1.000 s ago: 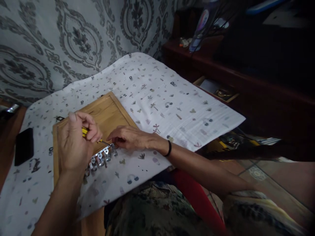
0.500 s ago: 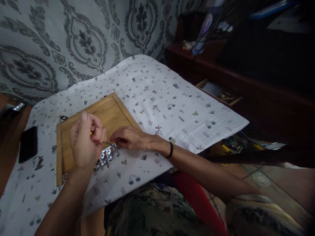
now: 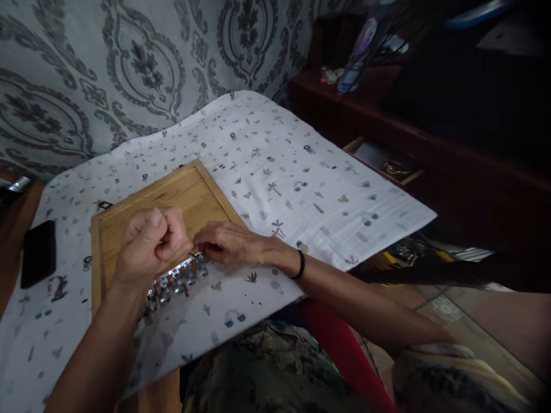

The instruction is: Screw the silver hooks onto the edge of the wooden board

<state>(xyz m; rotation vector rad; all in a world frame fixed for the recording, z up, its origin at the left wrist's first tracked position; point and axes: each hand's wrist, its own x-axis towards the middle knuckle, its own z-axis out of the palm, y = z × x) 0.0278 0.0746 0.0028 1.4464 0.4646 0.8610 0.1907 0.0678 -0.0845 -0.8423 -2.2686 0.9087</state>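
My left hand (image 3: 152,244) is closed in a fist above the front of a shallow wooden panel (image 3: 166,198) with a raised rim. From its fingers a short dark shaft, which looks like a screwdriver (image 3: 192,254), points down at the right end of a metal hook rail (image 3: 176,273). Several shiny curved hooks line this rail along the panel's front edge. My right hand (image 3: 228,242) rests at that same end, fingers bent and pressed against the rail. The screwdriver's handle is hidden in my left fist, and my left wrist covers the rail's left end.
A white patterned cloth (image 3: 301,212) covers the table. A black phone (image 3: 38,253) lies at the left. Behind stands a patterned wall (image 3: 142,69). On the dark cabinet (image 3: 310,94) at the right is a bottle (image 3: 359,51), above an open drawer (image 3: 404,178).
My left fist has turned over and tilted toward the right, showing more of the hook rail. My right hand has stayed in place. The view has shifted slightly.
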